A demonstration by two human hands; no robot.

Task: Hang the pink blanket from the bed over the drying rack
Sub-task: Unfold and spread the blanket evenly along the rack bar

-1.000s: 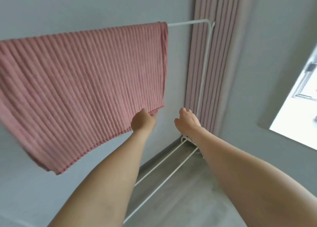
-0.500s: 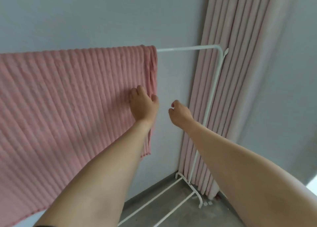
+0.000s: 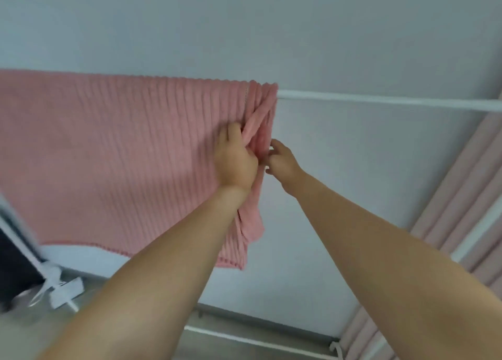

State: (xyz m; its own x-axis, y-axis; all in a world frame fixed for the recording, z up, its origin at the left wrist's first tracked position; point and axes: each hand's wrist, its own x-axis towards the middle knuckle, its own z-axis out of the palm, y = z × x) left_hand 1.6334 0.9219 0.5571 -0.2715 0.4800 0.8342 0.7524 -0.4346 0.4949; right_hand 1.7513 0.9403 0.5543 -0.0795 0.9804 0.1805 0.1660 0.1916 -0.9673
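On the rail: our pink blanket (image 3: pixel 122 153) hangs over the drying rack (image 3: pixel 380 102).
Left hand (image 3: pixel 235 161): clamped on its bunched right edge.
Right hand (image 3: pixel 282 160): fingers pinching that edge (blurred).

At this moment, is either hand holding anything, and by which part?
The left hand grips the pink blanket by its bunched right side edge, below the rack's top bar. The right hand touches that same edge with its fingertips; a firm grip cannot be told.

I see a salmon-pink blanket (image 3: pixel 122 153) with fine vertical ribbing and a darker pink scalloped hem. The rack's bar (image 3: pixel 380 101) is white. The wall (image 3: pixel 244 28) is pale grey-blue; the pleated curtain (image 3: pixel 467 169) is dusty pink.
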